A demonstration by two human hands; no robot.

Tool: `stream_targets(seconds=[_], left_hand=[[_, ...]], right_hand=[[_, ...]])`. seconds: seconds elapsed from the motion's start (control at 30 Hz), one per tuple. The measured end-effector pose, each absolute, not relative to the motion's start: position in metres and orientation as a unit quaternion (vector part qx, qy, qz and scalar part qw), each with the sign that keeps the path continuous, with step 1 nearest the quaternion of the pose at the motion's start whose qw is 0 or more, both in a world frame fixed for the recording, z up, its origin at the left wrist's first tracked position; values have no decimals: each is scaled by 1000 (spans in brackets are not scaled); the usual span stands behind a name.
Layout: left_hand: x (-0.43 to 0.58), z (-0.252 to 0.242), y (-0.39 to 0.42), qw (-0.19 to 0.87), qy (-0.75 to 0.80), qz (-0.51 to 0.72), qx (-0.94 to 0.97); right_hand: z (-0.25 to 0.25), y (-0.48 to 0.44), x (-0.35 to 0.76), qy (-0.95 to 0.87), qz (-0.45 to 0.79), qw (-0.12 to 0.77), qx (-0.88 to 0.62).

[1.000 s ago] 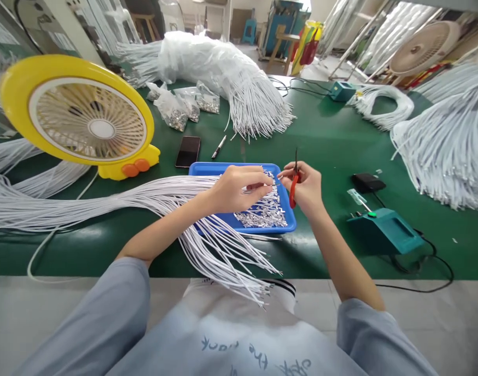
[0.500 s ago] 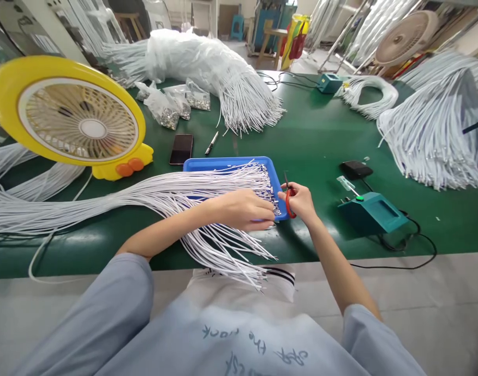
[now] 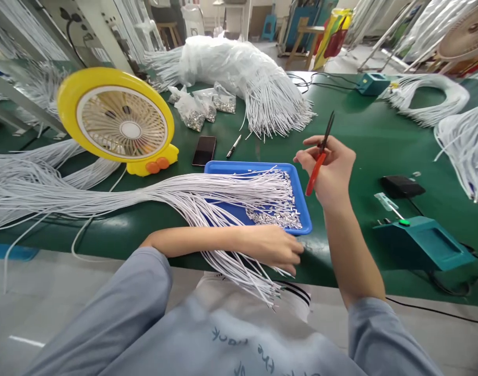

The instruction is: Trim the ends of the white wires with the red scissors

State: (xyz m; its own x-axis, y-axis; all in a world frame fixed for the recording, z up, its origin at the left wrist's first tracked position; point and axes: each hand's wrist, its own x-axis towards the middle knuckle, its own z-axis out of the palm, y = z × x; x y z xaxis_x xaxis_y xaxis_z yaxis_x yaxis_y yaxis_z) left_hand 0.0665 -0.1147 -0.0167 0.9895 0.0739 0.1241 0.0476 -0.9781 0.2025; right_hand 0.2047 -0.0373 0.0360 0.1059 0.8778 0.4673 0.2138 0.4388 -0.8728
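Note:
My right hand (image 3: 332, 169) is raised above the green table (image 3: 352, 136), closed round red-handled pliers (image 3: 319, 154) whose dark tips point up. My left hand (image 3: 274, 246) lies low at the table's near edge, just below the blue tray (image 3: 301, 193). Its fingers are curled over the ends of white cords that hang off the edge. A long bundle of white cords (image 3: 145, 193) runs from the left across the tray. A heap of small silver metal clips (image 3: 274, 216) fills the tray's near part.
A yellow desk fan (image 3: 119, 122) stands at the left. A black phone (image 3: 204, 150), a pen (image 3: 234, 146) and bags of clips (image 3: 195, 112) lie behind the tray. A teal box (image 3: 422, 243) with a cable sits at right. More cord bundles (image 3: 262, 89) cover the back.
My left hand has slid from the tray down to the table's near edge onto the hanging cords. My right hand has lifted the pliers up and away from the tray. The view turned left.

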Motion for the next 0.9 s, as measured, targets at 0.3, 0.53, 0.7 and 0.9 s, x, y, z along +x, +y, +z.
stream_targets(seconds=[0.3,0.53,0.7,0.9], left_hand=[[30,-28,-38,90,300,-18,949],[40,-41,-35,147,289,-35,945],[38,-19,-34,216,241,5,946],[35,10,-51,429,160,206,865]], right_hand=[[70,-65,202,-609,231,665,-364],[67,-65,208,-615,228,644,-393],[66,-60,212,-599,215,681,-362],[67,-56,210,-591,243,674,-372]])
